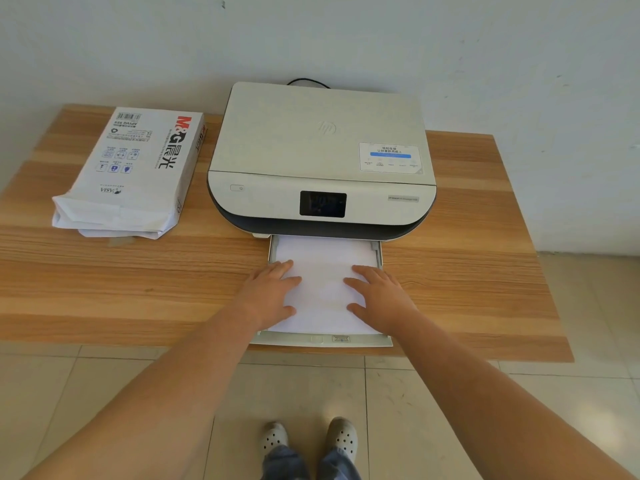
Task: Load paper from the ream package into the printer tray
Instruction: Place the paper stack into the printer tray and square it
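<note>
Head view. The printer (322, 161) sits at frame centre on a wooden counter (467, 271), its back toward the wall (346, 36). A black cable (308, 81) shows behind its top edge. The dark screen (322, 204) faces the front panel.

The tray (322, 339) is pulled out below the printer, reaching to the lower edge of the counter. A white paper (322, 271) stack lies flat inside the tray, between its side walls.

The left hand (268, 294) rests palm down on the left part of the paper, grip spread, fingers flat and extended toward the printer. The right hand (379, 297) rests palm down on the right part of the paper, grip likewise spread and flat. Neither hand pinches anything.

The ream (133, 168) lies flat in the upper left of the frame, left of the printer and apart from it. Its near end is open, wrapper crumpled, with sheets showing underneath.

Tiled floor (104, 393) fills the lower frame; two shoes (308, 438) appear at bottom centre.
</note>
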### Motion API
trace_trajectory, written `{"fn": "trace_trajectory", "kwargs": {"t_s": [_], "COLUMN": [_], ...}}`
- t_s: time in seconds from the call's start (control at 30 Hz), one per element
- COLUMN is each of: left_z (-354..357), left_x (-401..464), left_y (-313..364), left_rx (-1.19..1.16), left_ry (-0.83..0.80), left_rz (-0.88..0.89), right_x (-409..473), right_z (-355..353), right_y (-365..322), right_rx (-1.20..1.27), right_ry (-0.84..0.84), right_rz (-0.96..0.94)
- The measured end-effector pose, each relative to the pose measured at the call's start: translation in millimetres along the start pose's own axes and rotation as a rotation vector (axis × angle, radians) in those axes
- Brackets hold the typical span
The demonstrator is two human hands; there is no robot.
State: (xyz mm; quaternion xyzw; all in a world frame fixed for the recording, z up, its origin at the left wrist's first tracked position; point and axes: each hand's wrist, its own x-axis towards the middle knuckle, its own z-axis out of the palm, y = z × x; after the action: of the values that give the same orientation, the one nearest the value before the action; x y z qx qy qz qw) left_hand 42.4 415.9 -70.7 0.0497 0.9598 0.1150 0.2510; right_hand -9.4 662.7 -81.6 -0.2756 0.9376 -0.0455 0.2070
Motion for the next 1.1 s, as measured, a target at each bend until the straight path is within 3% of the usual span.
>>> {"fn": "trace_trajectory", "kwargs": {"t_s": [0.47, 0.77, 1.1], "left_z": [7, 10, 15], "left_x": [-7, -18, -18], "left_y": [0, 3, 5], "left_rx": [0.007, 0.18, 0.158], "left_ry": [0.02, 0.016, 0.012], "left_rz": [0.009, 0.205, 0.173], "right_x": [-9, -22, -21], "right_z": [0, 0, 0], "right_y": [-3, -5, -6], "right_rx": [-0.012, -0.001, 0.012], "right_ry": [-0.015, -0.094, -0.098], "right_rz": [-0.011, -0.129, -0.116]}}
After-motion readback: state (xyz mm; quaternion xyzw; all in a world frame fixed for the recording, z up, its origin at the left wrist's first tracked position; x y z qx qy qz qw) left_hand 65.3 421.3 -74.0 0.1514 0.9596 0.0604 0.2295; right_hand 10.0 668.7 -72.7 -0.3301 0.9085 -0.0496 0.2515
